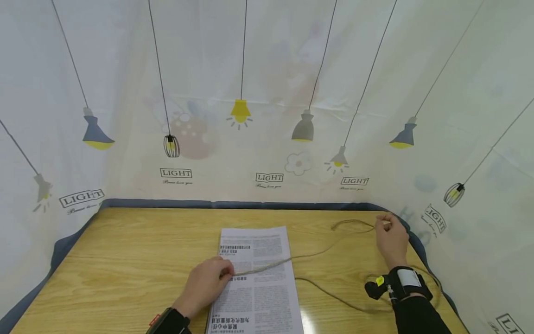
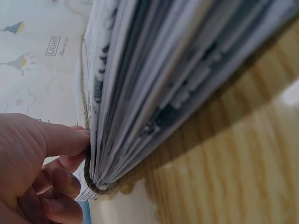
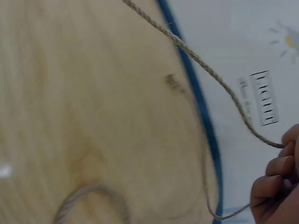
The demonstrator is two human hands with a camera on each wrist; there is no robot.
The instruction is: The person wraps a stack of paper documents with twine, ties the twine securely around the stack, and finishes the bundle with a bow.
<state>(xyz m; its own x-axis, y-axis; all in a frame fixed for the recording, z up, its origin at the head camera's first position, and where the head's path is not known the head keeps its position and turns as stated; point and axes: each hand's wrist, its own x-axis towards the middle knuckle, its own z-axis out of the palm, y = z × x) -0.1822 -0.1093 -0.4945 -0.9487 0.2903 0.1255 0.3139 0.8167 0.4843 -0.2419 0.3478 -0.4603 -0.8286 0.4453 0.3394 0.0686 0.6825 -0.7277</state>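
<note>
A stack of folded newspapers (image 1: 267, 304) lies on the wooden table, with a thin brown rope (image 1: 310, 255) running across its top. My left hand (image 1: 208, 283) pinches that rope at the stack's left edge. In the left wrist view the rope (image 2: 85, 112) bends down around the corner of the layered pages (image 2: 135, 93), under the thumb. Off to the right, near the table's far corner, my right hand (image 1: 392, 239) grips the rope's other stretch. In the right wrist view two strands of rope (image 3: 205, 67) leave the curled fingers, and one ends in a blurred tip (image 3: 173, 83).
More rope (image 1: 333, 299) comes out from the stack's right side and loops on the table by the right wrist. A dark blue border edges the wooden table (image 1: 137, 250). Behind it and at both sides hangs a pale cloth (image 1: 233, 55) printed with lamps.
</note>
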